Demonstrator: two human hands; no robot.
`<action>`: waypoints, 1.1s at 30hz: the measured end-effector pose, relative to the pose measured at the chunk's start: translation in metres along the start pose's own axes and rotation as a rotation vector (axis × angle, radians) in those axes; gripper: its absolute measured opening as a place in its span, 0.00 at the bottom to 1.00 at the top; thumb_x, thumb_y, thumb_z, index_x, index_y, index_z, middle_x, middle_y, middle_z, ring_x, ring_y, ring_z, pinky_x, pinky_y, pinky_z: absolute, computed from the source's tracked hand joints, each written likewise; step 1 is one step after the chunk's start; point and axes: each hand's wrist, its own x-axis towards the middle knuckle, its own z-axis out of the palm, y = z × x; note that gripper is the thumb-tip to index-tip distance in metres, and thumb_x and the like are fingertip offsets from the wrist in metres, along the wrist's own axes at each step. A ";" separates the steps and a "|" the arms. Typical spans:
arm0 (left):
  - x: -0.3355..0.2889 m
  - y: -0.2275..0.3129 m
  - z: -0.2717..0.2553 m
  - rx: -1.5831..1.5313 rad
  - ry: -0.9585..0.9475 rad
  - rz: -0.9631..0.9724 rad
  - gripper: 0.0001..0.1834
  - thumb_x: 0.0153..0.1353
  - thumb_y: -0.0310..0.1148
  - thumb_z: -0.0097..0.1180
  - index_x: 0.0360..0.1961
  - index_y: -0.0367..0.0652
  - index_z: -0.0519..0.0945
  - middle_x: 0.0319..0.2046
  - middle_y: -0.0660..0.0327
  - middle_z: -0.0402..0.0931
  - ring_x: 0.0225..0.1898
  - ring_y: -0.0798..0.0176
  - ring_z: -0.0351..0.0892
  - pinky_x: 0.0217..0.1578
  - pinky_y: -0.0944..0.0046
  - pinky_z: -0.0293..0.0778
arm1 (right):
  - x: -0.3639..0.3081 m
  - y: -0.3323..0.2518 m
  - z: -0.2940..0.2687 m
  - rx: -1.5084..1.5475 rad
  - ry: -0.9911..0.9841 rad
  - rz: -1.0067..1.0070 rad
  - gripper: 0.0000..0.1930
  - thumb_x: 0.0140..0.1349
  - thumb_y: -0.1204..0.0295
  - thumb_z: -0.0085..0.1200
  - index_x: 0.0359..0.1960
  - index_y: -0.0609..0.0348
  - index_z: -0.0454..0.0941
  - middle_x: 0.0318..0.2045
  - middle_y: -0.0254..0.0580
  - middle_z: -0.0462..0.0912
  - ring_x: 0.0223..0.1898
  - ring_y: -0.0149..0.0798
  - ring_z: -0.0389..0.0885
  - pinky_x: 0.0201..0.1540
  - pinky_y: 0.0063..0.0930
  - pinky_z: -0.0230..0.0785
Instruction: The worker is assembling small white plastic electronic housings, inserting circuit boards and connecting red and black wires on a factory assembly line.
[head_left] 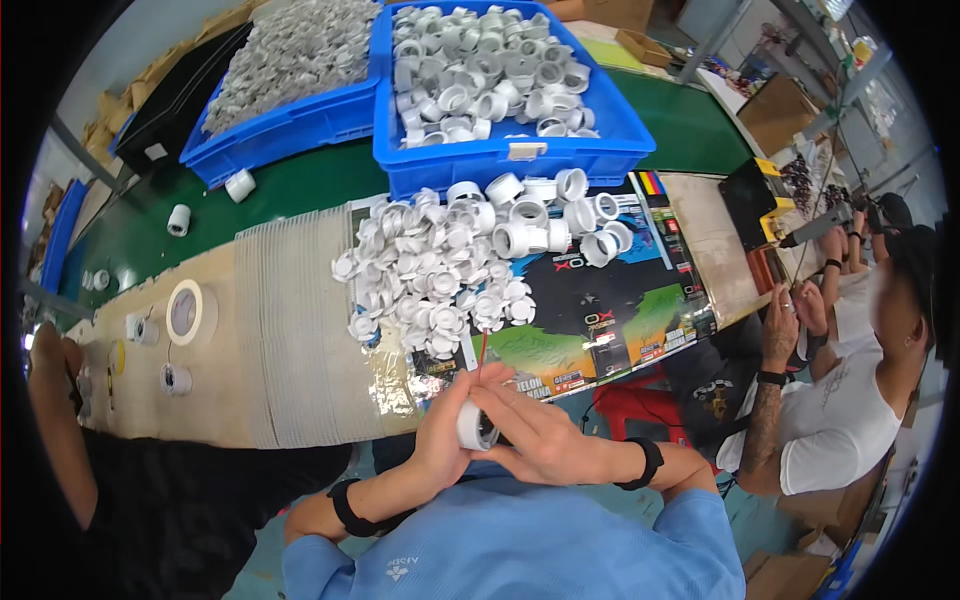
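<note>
In front of my body, a short white plastic collar [472, 424] with a dark opening is held between my two hands. My left hand [440, 432] wraps its outer side. From the right, the fingers of my right hand [545, 437] press together at its rim and opening; its fingertips are partly hidden. A thin red stick or wire [484, 348] rises from between the hands, and which hand bears it cannot be told. Just beyond lies a heap of white petal-shaped plastic parts [430, 262]. Loose white ring fittings [528, 212] lie right of that heap.
Two blue bins [510, 165] of white parts stand across the table. Left are a tape roll [192, 312], a ribbed clear sheet [305, 330] and small white fittings [175, 379]. A printed mat [600, 320] lies right. Co-workers sit both sides; a yellow-black device [757, 205] stands right.
</note>
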 end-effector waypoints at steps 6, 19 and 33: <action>0.009 0.001 -0.029 0.040 -0.109 -0.140 0.28 0.68 0.45 0.32 0.61 0.35 0.63 0.55 0.49 0.70 0.55 0.53 0.73 0.53 0.54 0.72 | 0.009 0.030 -0.011 0.141 -0.107 0.040 0.33 0.49 0.66 0.67 0.56 0.67 0.68 0.48 0.56 0.75 0.43 0.50 0.79 0.42 0.32 0.75; 0.005 -0.003 -0.050 0.030 -0.190 0.081 0.11 0.53 0.17 0.58 0.36 0.39 0.73 0.45 0.52 0.76 0.41 0.64 0.79 0.40 0.68 0.76 | 0.044 0.171 -0.053 0.645 0.447 0.742 0.12 0.67 0.67 0.47 0.43 0.66 0.71 0.28 0.47 0.83 0.25 0.32 0.81 0.26 0.22 0.74; 0.016 0.004 -0.029 -0.142 -0.045 0.195 0.20 0.71 0.43 0.31 0.47 0.39 0.69 0.45 0.54 0.75 0.47 0.65 0.74 0.49 0.64 0.69 | -0.010 0.036 0.002 0.408 0.245 0.356 0.35 0.43 0.74 0.67 0.53 0.66 0.60 0.41 0.52 0.73 0.41 0.43 0.79 0.40 0.32 0.72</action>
